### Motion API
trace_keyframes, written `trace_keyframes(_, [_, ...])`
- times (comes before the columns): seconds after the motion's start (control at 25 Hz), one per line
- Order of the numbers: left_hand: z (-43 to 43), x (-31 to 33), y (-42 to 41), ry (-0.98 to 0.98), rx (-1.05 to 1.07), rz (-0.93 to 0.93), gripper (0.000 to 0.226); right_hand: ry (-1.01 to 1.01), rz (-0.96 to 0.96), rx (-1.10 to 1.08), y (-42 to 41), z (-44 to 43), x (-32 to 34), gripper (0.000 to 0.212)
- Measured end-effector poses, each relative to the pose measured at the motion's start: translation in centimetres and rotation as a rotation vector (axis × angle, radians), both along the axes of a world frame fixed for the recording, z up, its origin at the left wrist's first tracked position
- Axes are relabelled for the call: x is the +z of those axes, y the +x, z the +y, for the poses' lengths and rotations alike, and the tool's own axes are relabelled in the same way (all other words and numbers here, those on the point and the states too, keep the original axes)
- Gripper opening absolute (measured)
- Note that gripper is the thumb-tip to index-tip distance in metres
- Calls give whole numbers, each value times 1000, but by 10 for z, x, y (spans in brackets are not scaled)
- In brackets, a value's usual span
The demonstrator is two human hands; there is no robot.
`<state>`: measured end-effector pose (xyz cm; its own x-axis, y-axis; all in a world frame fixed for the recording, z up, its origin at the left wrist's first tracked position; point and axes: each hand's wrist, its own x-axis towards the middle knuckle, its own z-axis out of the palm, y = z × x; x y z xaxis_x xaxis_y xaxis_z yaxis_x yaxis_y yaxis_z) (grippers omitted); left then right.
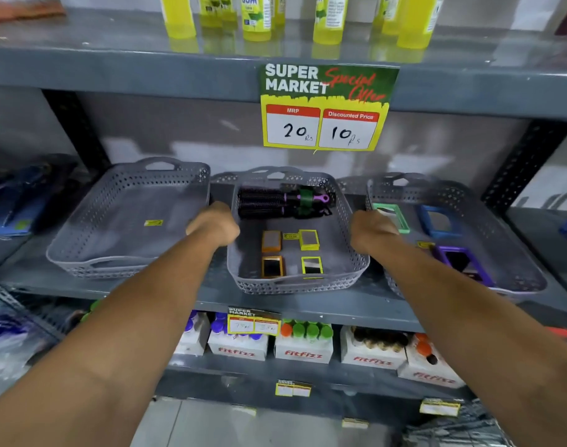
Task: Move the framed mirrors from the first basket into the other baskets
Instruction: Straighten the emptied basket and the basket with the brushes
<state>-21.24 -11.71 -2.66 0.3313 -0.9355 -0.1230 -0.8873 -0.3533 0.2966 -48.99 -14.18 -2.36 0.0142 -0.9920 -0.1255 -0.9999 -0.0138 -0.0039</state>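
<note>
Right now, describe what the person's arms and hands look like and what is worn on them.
Both forearms are bare, with no sleeve showing anywhere in view. The left hand and right hand wear no gloves, and no watch, bracelet or ring is visible. The picture is slightly blurred, so small details on the fingers cannot be told.

The left basket (127, 217) is offering the most free room, its floor lying bare apart from 1 small yellow label (153, 223). In the middle basket (295, 233), hairbrushes (283, 201) are filling the back, and 4 small framed mirrors (290, 253) are taking up the front floor, with narrow gaps between them. The left hand (212, 224) and right hand (370, 232) are blocking its 2 side walls. The upper shelf (275, 75) and hanging price sign (325, 106) are limiting headroom above.
</note>
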Motion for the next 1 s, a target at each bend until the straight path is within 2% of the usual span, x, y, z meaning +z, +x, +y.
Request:
trace_keyframes(0.16, [-8,2,5,26,-30,-21,5,19,-34,-37,4,7,-3,31])
trace_keyframes(0.44, [-16,-1,14,20,-79,-22,16,38,-9,-123,13,18,0,35])
trace_keyframes(0.56, [-12,3,26,-42,-97,-106,21,-99,11,-69,23,17,10,43])
trace_keyframes(0.64, [-8,13,51,-118,-38,-169,31,-183,-104,44,42,9,16,45])
trace_keyframes(0.72, [-2,22,84,-162,64,-212,34,-185,-235,127,69,-1,20,36])
trace_keyframes(0.84, [20,26,147,-108,231,-273,50,-131,-381,234,127,-7,16,35])
trace_keyframes(0.92, [40,21,189,-87,356,-246,57,-92,-388,338,167,-4,13,40])
trace_keyframes(1.0, [55,14,224,-69,424,-170,54,-38,-332,406,202,3,6,48])
